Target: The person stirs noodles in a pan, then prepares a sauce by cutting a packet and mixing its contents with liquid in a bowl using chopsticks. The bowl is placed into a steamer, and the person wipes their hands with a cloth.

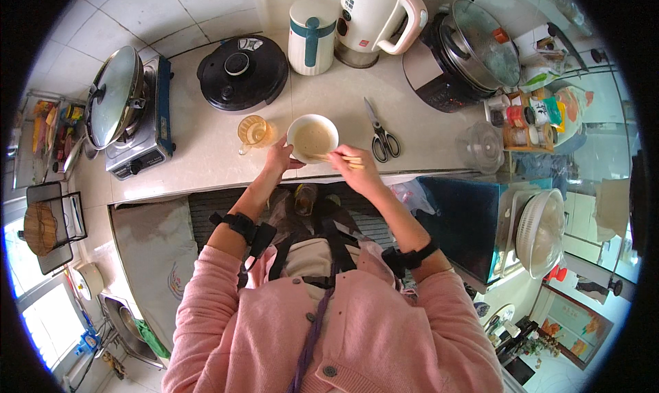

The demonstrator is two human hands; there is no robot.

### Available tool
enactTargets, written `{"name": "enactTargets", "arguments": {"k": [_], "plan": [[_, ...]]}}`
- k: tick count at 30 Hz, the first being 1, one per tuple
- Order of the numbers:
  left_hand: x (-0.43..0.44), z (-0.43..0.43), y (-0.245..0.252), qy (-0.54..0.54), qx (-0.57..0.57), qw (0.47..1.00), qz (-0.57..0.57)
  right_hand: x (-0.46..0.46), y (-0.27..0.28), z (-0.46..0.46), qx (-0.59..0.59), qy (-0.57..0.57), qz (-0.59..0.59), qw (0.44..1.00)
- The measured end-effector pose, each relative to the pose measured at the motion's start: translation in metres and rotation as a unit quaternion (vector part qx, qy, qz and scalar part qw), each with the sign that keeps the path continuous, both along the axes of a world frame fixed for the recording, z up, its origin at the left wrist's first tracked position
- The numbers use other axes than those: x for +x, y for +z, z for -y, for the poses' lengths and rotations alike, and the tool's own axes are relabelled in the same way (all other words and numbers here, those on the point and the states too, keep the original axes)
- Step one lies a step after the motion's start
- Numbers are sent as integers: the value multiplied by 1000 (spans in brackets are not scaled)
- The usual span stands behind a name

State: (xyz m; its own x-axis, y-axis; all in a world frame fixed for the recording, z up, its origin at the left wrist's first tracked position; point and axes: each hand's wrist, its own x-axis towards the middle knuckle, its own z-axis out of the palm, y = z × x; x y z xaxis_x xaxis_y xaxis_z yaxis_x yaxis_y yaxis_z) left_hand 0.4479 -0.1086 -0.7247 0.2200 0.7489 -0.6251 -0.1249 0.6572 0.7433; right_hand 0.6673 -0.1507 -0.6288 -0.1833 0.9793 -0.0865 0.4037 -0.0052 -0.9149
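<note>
A white bowl [335,127] of beige liquid [311,136] stands near the front edge of the counter. My left hand [280,155] grips the bowl's left side, fingers at its wall and base. In my right hand [356,167] is a pair of wooden chopsticks [355,161]; their tips reach into the liquid by the bowl's near rim. Just left of the bowl is an amber glass mug [254,131] holding some clear liquid. Scissors with black handles [382,138] lie to the right, blades pointing away from me.
Behind are a black electric cooker lid [242,74], a white jug [312,43] and an electric kettle [370,22]. A gas stove with a lidded pan [116,97] stands left. At right are a multicooker [448,63], a clear plastic container [481,147] and a spice rack [530,138].
</note>
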Motion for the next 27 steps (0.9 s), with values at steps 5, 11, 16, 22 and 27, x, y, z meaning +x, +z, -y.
{"name": "enactTargets", "arguments": {"k": [5, 11, 16, 22, 27], "plan": [[0, -1, -1, -11, 5, 1000, -12, 10, -12, -17, 44, -77, 85, 992], [-5, -3, 1, -21, -2, 1000, 1, 15, -14, -24, -74, -11, 63, 995], [-3, -4, 2, -21, 3, 1000, 6, 13, -22, -32, 50, -48, -4, 998], [-2, -2, 8, -11, -4, 1000, -22, 24, -14, -48, -103, -73, 92, 988], [-3, -3, 11, -27, 17, 999, -18, 8, -13, -53, 148, -19, 58, 987]]}}
